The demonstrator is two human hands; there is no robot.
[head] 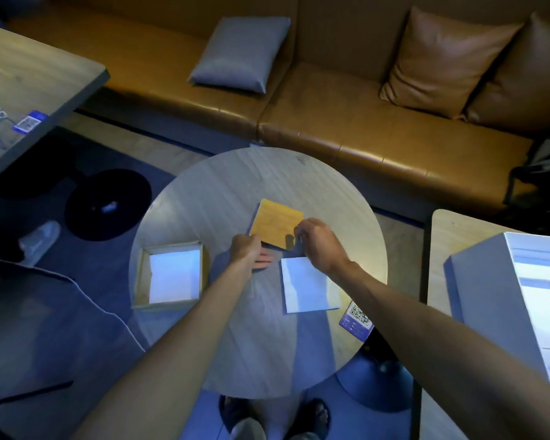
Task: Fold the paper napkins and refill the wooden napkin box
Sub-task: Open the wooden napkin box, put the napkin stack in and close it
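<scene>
**While both hands are on the lid, the loose napkins lie unguarded**

As the feed reaches me, the right hand [319,244] pinches the near right edge of the wooden lid [277,222] with curled fingers. The left hand [245,250] sits at its near left corner, and I cannot tell whether those fingers grip the lid or only steady it. The lid lies near the middle of the round table [235,192], well apart from the wooden napkin box [139,281]. That box stands open close to the left rim, with white napkins [175,277] inside. A flat stack of napkins [305,287] lies just under the right wrist.

I see three ways this could go wrong. If the lid is lifted by one pinched edge alone, I judge it could tip or slip and clatter down. The right forearm crosses the loose stack, so a pull back could drag the thin paper towards the near rim. The QR card [356,317] already sits at that rim. The box is also close to the table's edge, and a careless nudge could push it off.

The tabletop looks like smooth pale wood, so I expect paper to slide on it easily. Behind the table runs a tan leather bench [362,131] with a grey cushion [242,54] and brown cushions [442,61]. Another table [29,74] stands at the left. At the right, a third table carries a white carton [489,281]. The light is dim and bluish, which blurs fine detail at the fingertips.
</scene>
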